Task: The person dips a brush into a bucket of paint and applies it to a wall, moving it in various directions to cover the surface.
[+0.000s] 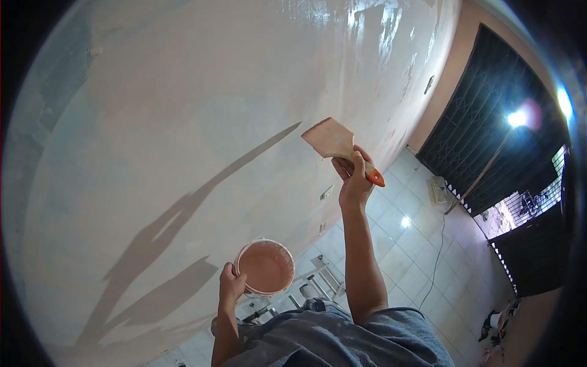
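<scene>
My right hand (356, 178) is closed round the handle of a wide brush (332, 138), its bristles coated in pinkish paint and its orange handle end sticking out below the hand. The brush is raised near the wall (183, 128), apart from its shadow there. Lower down, my left hand (232, 284) grips the rim of a round bucket (265, 267) with pinkish paint inside. Wet, shiny streaks show on the upper part of the wall.
Below me stands a metal ladder (324, 278) on the tiled floor (397, 251). A bright lamp (516, 118) on a pole is at the right, before a dark folding gate (483, 116). A cable (438, 263) crosses the floor. Wall switches (326, 192) are nearby.
</scene>
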The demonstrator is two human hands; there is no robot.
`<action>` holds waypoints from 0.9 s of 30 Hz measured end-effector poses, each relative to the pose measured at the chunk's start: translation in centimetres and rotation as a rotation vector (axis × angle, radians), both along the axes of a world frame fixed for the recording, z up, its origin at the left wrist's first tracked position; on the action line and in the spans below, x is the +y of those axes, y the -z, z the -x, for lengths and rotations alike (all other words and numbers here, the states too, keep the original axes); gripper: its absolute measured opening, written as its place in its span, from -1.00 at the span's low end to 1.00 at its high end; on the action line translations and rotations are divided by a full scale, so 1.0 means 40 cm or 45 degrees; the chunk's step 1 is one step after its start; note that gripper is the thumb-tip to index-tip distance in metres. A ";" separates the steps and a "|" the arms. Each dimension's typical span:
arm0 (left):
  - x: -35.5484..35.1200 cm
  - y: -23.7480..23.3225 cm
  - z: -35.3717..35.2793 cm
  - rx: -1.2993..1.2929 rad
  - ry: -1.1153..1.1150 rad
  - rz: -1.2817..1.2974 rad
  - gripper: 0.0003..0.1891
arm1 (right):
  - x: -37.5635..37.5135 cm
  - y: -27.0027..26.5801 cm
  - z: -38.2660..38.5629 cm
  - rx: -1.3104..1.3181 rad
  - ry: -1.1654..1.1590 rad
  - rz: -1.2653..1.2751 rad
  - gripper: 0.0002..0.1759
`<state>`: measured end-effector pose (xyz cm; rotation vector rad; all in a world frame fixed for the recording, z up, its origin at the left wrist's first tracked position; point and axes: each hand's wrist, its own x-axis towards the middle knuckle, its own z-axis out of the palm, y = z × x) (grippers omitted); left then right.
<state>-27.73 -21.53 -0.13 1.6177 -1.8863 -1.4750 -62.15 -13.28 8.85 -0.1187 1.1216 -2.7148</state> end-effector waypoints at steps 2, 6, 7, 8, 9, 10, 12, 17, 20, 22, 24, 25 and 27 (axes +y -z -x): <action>0.003 0.004 -0.004 0.015 0.020 0.012 -0.85 | -0.002 -0.002 0.002 0.001 -0.021 -0.017 -0.64; 0.015 0.021 -0.004 0.067 -0.019 -0.084 -0.84 | -0.016 -0.008 -0.011 0.003 -0.014 0.077 -0.61; 0.010 0.026 -0.008 0.064 -0.027 -0.093 -0.84 | -0.032 -0.003 -0.022 0.000 -0.021 0.068 -0.61; 0.013 0.021 -0.005 0.053 -0.023 -0.091 -0.84 | -0.040 -0.006 -0.026 0.007 -0.019 0.123 -0.61; 0.014 0.019 -0.001 0.042 -0.018 -0.088 -0.84 | -0.047 -0.010 -0.029 0.015 -0.016 0.179 -0.61; 0.018 0.018 0.001 0.039 -0.027 -0.088 -0.84 | -0.045 -0.015 -0.030 0.011 -0.024 0.178 -0.61; 0.018 0.019 0.000 -0.002 -0.002 -0.046 -0.85 | -0.050 -0.025 -0.032 0.113 -0.064 0.162 -0.66; 0.001 0.058 -0.018 -0.038 -0.027 0.041 -0.81 | 0.011 -0.046 -0.032 0.577 -0.276 -0.163 -0.76; 0.015 0.057 -0.021 -0.141 0.004 0.178 -0.78 | 0.067 -0.120 -0.019 1.479 -0.408 -0.623 -0.86; 0.016 0.022 -0.012 -0.172 0.007 0.135 -0.76 | 0.039 -0.219 -0.044 1.876 -0.553 -0.577 -0.85; 0.015 0.016 -0.007 -0.207 0.004 0.159 -0.76 | -0.001 -0.281 -0.067 2.261 -0.671 -0.505 -0.84; 0.011 0.017 -0.010 -0.244 0.048 0.198 -0.75 | -0.024 -0.305 -0.077 2.450 -0.683 -0.492 -0.82; 0.007 0.048 -0.023 -0.233 0.054 0.262 -0.74 | -0.068 -0.346 -0.079 2.738 -0.678 -0.531 -0.81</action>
